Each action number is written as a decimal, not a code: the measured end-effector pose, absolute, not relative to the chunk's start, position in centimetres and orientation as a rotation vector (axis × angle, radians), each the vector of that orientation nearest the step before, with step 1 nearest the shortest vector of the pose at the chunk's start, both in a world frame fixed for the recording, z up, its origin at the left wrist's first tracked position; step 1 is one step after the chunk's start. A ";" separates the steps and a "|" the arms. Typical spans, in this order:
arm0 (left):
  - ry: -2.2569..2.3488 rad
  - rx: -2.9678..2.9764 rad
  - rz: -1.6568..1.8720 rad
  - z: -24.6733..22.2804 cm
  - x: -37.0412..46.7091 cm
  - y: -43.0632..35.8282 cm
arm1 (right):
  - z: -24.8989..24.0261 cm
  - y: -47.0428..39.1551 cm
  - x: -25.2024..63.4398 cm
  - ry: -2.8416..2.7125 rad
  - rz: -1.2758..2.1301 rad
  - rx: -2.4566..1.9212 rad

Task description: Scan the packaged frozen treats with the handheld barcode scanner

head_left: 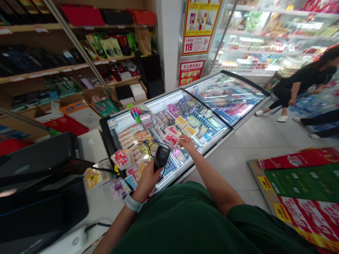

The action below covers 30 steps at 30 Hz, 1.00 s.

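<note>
My left hand [147, 178], wearing a pale wristwatch [132, 202], is closed around the handle of a black barcode scanner [162, 156]. The scanner's dark cable loops over the glass lid. My right hand [186, 143] pinches the edge of a clear plastic food pack [171, 138] with a red label, held above the freezer [164, 186]. Several similar packs lie near my left hand: one with a red label [122, 158], a yellow one [93, 177] and a purple one [119, 187].
A black monitor [39, 155] stands on the white counter [99, 204] at left. Goods fill the shelves behind. Two people are at the right near bottled packs, one bending [296, 83]. Red and green cartons [304, 183] are stacked at lower right.
</note>
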<state>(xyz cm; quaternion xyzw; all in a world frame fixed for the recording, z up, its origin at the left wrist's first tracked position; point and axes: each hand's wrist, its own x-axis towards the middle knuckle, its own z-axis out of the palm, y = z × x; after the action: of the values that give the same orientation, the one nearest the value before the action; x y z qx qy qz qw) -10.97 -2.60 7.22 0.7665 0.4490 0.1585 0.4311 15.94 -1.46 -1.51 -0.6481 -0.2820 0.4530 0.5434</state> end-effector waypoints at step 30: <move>1.146 1.849 0.475 8.6 -11.1 -2.0 | -5.0 -3.1 11.6 -1.660 0.657 -2.067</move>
<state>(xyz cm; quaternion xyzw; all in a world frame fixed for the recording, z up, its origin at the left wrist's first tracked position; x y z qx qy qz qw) -11.13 -1.98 8.56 0.7449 0.4617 0.1913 0.4420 11.61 -3.08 -5.00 -0.7408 -0.5952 0.2354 0.2037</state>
